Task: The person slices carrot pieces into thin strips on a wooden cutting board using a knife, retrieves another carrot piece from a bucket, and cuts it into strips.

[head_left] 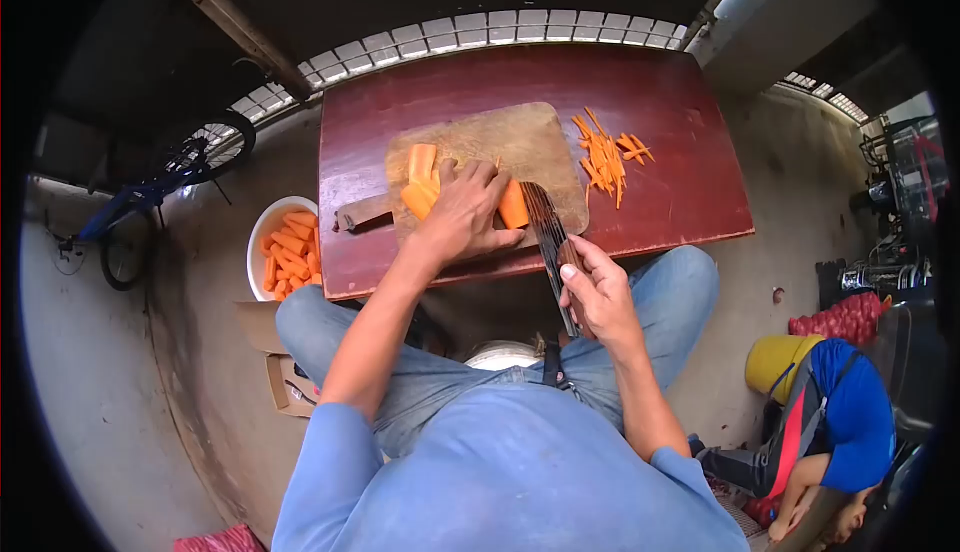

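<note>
While the left hand (465,204) holds a carrot piece (513,208) on the board (540,137), the right hand (602,292) grips a knife (543,222). Strips (603,160) lie cut at right; left, chunks (421,162) there and in a bowl (256,252) are unsliced.

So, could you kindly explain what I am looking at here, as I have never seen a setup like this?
There is no machine here: a person works with bare hands. The single picture comes from a camera worn on the head, looking forward and down, so their own lap and arms show below.

In front is a red table with a wooden cutting board. The left hand steadies a carrot piece on the board; the right hand holds a knife beside it. Thin carrot strips lie on the table to the board's right. On the left, a white tub holds more carrots. Another person is at the far right.
</note>
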Tool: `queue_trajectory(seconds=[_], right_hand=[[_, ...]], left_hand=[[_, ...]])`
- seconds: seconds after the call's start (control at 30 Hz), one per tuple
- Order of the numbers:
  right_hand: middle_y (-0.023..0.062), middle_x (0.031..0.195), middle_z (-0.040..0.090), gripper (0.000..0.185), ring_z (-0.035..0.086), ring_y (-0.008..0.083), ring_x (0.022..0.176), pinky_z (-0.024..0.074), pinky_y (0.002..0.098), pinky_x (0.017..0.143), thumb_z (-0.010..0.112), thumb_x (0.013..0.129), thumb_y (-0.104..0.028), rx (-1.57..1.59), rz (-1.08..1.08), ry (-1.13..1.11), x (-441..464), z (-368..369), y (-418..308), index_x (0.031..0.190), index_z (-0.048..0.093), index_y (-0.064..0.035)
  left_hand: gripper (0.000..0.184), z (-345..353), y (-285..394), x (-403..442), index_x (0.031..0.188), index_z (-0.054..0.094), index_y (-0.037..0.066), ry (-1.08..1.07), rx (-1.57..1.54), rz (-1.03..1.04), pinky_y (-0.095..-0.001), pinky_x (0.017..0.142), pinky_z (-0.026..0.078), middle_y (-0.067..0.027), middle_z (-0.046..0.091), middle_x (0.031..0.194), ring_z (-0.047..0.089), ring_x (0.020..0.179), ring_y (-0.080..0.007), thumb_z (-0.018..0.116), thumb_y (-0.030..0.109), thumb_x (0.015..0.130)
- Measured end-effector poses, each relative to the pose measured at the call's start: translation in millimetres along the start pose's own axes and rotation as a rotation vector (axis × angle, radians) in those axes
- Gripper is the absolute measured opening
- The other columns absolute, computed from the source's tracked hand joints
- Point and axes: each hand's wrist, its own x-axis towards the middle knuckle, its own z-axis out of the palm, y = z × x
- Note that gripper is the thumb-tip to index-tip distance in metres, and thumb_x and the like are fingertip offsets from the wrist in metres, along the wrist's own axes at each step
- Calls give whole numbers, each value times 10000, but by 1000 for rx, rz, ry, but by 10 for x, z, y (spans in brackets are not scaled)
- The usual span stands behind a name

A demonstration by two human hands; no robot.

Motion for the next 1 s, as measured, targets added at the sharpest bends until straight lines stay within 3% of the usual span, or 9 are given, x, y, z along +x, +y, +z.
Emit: queue_trajectory(seconds=[0.1, 0.27, 0.33, 0.4, 0.5, 0.73, 0.8, 0.87, 1.0], right_hand=[[65, 1006, 686, 479, 642, 123, 709, 550, 294, 647, 631, 1158, -201, -154, 35, 34, -129, -117, -201, 1586, 555, 1], [76, 1015, 670, 410, 617, 104, 686, 528, 299, 618, 602, 1162, -172, -250, -41, 62, -13, 167, -286, 1510, 571, 40], [193, 1140, 727, 404, 735, 287, 865, 592, 391, 822, 592, 1160, -164, -380, -72, 42, 4, 182, -323, 1497, 570, 56], [173, 1055, 703, 409, 714, 277, 857, 573, 393, 808, 585, 1166, -187, -456, -138, 63, 20, 214, -266, 1499, 568, 49], [40, 797, 623, 415, 616, 102, 654, 522, 320, 594, 571, 1183, -239, -505, -198, 79, 23, 270, -248, 1503, 571, 26], [85, 801, 629, 380, 638, 159, 666, 532, 353, 648, 551, 1181, -221, -443, -49, 58, 61, 342, -407, 1468, 588, 25], [168, 895, 665, 366, 672, 287, 796, 540, 408, 737, 543, 1172, -198, -465, -59, 58, 104, 374, -405, 1450, 587, 37], [328, 1075, 734, 355, 734, 527, 1034, 560, 512, 896, 531, 1157, -161, -513, -97, 57, 205, 434, -448, 1430, 575, 62], [311, 1049, 739, 336, 733, 525, 1019, 561, 507, 890, 529, 1154, -171, -529, -17, 50, 393, 399, -489, 1407, 605, 36]], left_hand=[[688, 243, 227, -38, 1389, 679, 102, 199, -153, 37, -548, 1147, 338, -161, 656, 1310, 618, 1260, -343, 888, 460, 840], [538, 258, 126, -166, 1306, 735, 83, 294, -183, 58, -549, 1141, 343, -151, 669, 1320, 635, 1236, -334, 906, 323, 856], [509, 236, 127, -155, 1281, 753, 88, 296, -199, 62, -549, 1143, 346, -155, 670, 1336, 639, 1239, -341, 913, 314, 854], [485, 222, 136, -161, 1276, 756, 102, 296, -198, 63, -569, 1153, 345, -158, 666, 1344, 641, 1243, -347, 901, 313, 865], [466, 217, 139, -172, 1295, 746, 123, 291, -174, 74, -611, 1181, 338, -163, 653, 1348, 646, 1254, -355, 874, 316, 891], [468, 287, 89, -186, 1308, 752, 123, 315, -245, 80, -624, 1217, 326, -177, 658, 1372, 665, 1257, -369, 887, 303, 899], [454, 291, 80, -200, 1291, 764, 119, 324, -248, 78, -617, 1218, 328, -179, 665, 1370, 668, 1250, -366, 889, 307, 897], [433, 283, 87, -193, 1263, 779, 115, 332, -260, 80, -611, 1218, 332, -180, 673, 1365, 671, 1245, -361, 890, 312, 894], [406, 282, 102, -219, 1225, 795, 107, 322, -256, 56, -604, 1214, 336, -166, 684, 1358, 674, 1230, -344, 889, 313, 888]])
